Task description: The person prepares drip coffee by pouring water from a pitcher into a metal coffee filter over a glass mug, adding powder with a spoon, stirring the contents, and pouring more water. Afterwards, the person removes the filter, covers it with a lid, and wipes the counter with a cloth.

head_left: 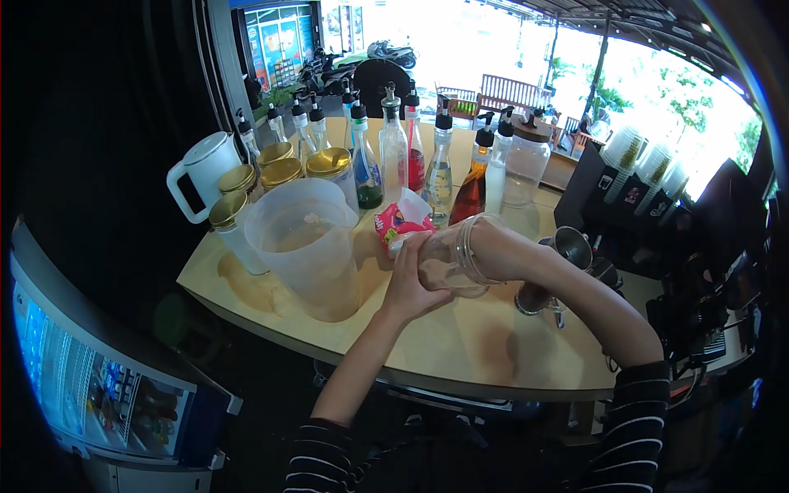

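Jar is tipped sideways over the worktop, back from the front edge, long axis roughly left-right, mouth facing right. Left hand grips its base end; right hand is inside, fingers kinda impossible to read.

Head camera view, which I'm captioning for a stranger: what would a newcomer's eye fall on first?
Probably the right hand, reaching into the mouth of a clear jar tipped over the counter, with the left hand around its other end. Next, the big translucent pitcher on the counter's left side, then the amber bottle among the pump-topped bottles behind the hands.
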The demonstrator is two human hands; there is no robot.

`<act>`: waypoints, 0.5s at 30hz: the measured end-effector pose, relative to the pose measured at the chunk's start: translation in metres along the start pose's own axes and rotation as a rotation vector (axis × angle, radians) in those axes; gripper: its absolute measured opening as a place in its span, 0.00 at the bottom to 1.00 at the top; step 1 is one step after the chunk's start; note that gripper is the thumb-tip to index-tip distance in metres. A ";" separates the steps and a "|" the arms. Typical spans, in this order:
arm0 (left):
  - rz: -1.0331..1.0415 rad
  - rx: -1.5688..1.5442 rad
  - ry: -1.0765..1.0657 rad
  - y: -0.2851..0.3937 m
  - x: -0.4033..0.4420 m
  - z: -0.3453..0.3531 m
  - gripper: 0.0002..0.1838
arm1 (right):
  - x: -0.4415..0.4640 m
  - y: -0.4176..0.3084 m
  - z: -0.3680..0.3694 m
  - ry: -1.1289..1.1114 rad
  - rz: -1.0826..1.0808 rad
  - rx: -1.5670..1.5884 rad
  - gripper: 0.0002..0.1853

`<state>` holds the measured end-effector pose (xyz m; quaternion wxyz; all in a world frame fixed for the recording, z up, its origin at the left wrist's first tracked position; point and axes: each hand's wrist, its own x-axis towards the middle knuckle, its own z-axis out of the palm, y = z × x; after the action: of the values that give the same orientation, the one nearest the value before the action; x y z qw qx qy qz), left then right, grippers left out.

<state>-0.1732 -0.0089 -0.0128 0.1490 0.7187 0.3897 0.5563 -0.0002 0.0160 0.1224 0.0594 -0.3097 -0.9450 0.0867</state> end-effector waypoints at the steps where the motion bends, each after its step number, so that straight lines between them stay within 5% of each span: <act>1: 0.007 0.013 -0.015 -0.002 0.000 -0.001 0.56 | 0.000 0.000 0.000 0.001 0.001 0.000 0.18; 9: 0.019 -0.006 0.011 0.000 0.000 0.001 0.55 | -0.007 -0.001 -0.005 0.107 -0.120 0.054 0.06; 13: 0.019 0.020 0.003 -0.001 0.000 0.000 0.55 | -0.013 -0.008 -0.016 0.035 -0.041 0.082 0.08; 15: 0.018 0.020 0.003 0.000 0.001 0.000 0.54 | -0.015 -0.011 -0.021 0.088 -0.166 0.060 0.11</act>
<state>-0.1735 -0.0084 -0.0126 0.1361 0.7228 0.3891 0.5546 0.0092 0.0012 0.1437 0.1173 -0.2318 -0.9609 0.0958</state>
